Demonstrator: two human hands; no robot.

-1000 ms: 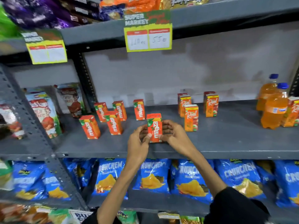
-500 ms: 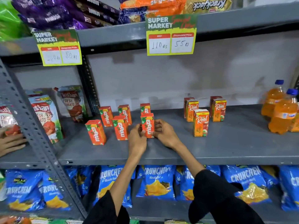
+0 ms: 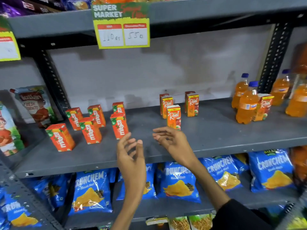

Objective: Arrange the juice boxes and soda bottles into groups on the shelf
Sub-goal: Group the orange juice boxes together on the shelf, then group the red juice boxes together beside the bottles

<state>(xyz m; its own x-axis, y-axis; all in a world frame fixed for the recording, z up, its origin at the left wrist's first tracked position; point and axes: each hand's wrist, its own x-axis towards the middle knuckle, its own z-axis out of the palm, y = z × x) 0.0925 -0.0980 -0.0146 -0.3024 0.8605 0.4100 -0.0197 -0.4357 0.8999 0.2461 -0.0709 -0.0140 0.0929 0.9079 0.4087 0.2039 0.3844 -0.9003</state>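
Note:
Several orange Maaza juice boxes stand in a loose group on the left of the grey shelf (image 3: 216,135); the rightmost of them (image 3: 119,126) stands just left of my hands. Several Real juice boxes stand mid-shelf, the nearest one (image 3: 173,117) behind my right hand. Another Real box (image 3: 264,106) stands among orange soda bottles (image 3: 246,105) at the right. My left hand (image 3: 131,151) and my right hand (image 3: 171,140) hover over the shelf's front, fingers apart, holding nothing.
Blue Crunchem chip bags (image 3: 179,181) fill the shelf below. Tomato sauce pouches (image 3: 35,105) stand at the far left beyond a perforated upright (image 3: 51,80). A price tag (image 3: 122,25) hangs from the shelf above. More soda bottles (image 3: 280,87) stand beyond the right upright.
Both hands have let go of the Maaza box, which now stands in front of another Maaza box, and have drawn back toward the shelf's front edge. The view has shifted right.

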